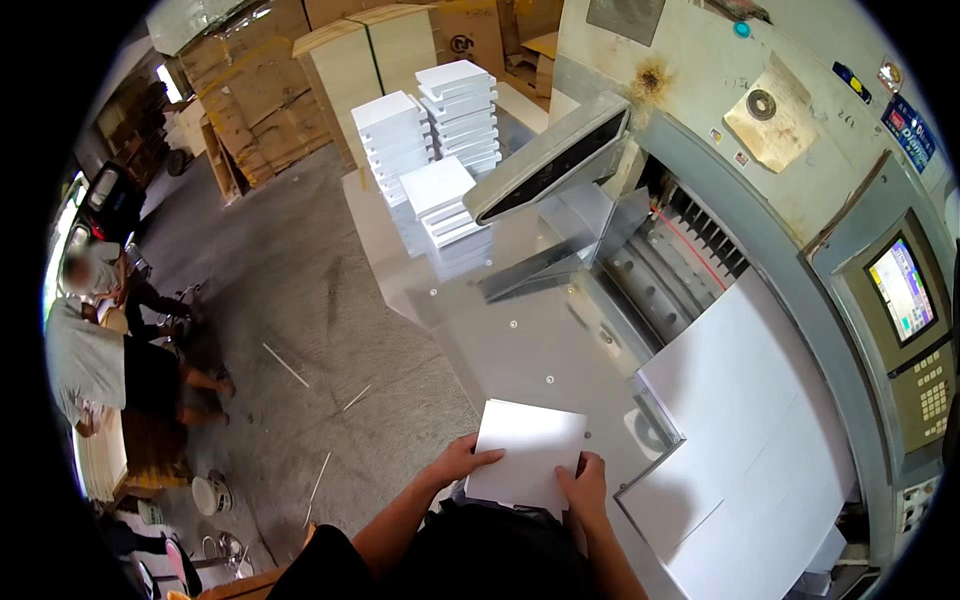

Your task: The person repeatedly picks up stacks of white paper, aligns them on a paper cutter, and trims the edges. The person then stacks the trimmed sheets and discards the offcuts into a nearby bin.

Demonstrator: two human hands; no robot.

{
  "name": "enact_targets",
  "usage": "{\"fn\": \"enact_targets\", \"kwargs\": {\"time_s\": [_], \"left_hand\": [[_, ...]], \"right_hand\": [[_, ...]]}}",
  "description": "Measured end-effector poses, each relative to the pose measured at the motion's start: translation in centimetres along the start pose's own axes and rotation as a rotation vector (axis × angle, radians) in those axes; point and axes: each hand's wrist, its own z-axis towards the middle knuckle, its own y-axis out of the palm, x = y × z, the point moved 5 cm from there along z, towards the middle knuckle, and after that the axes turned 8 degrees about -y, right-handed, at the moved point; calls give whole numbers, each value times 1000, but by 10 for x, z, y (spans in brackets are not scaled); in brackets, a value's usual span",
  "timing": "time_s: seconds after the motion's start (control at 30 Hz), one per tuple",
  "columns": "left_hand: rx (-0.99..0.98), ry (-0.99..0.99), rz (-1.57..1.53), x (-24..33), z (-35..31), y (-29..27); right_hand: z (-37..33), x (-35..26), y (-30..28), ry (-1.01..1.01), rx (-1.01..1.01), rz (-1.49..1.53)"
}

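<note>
Close to my body, I hold a stack of white paper (pixel 530 450) by its two sides. My left hand (pixel 460 462) is closed on its left edge, the thumb lying on top. On the opposite edge my right hand (pixel 584 483) grips it, thumb also on the upper face; the fingers beneath are mostly hidden. The stack is over the near end of a grey metal worktable (pixel 480 340). Right of my right hand, large white sheets (pixel 750 430) lie on the bed of a paper cutting machine (pixel 690 120).
Stacks of cut white paper (pixel 390 125) stand at the table's far end, beside a tilted grey panel (pixel 550 160) and a clear plastic guard (pixel 560 250). A control screen (pixel 902 288) is at right. Cardboard boxes (pixel 250 100) rise behind. People (pixel 90 350) work at far left; paper strips (pixel 286 365) litter the floor.
</note>
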Motion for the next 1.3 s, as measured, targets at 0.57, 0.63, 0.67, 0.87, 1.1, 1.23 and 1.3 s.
{"fn": "enact_targets", "kwargs": {"time_s": [0.57, 0.63, 0.67, 0.87, 1.1, 1.23, 1.3], "left_hand": [[-234, 401, -107, 123, 24, -23], [-177, 495, -81, 121, 22, -25], [-151, 542, -69, 120, 23, -26], [-64, 442, -99, 117, 32, -18], [-37, 439, 68, 98, 41, -25], [87, 721, 29, 116, 23, -32], [118, 565, -32, 114, 17, -31]], "right_hand": [[21, -75, -20, -416, 441, 503], [19, -88, -21, -382, 435, 494], [19, -92, -20, -364, 432, 488], [25, -82, 3, -307, 368, 835], [27, -50, 14, -300, 491, 627], [25, -78, -2, -347, 457, 362], [28, -70, 3, -325, 430, 351]]}}
